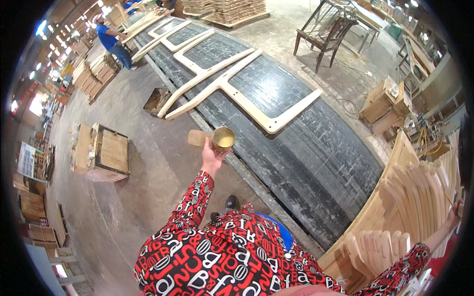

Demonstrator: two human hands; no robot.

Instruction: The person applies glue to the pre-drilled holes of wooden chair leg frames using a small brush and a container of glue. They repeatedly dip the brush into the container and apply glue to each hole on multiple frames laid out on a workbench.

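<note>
A small round tin (223, 138) of yellowish liquid is gripped from below by the left hand (212, 157), fingers closed about it, and held over the concrete floor (133, 163) beside the dark conveyor (296, 148) where pale wooden frames (237, 89) are laid. At the far right, the right hand (456, 212) is seen reaching to the stacked curved wooden parts (414, 197); its grasp cannot be told

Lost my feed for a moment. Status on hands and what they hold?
Left hand grips open can. Right hand at frame edge, on stacked wooden parts; grip unclear. Nothing between.
</note>
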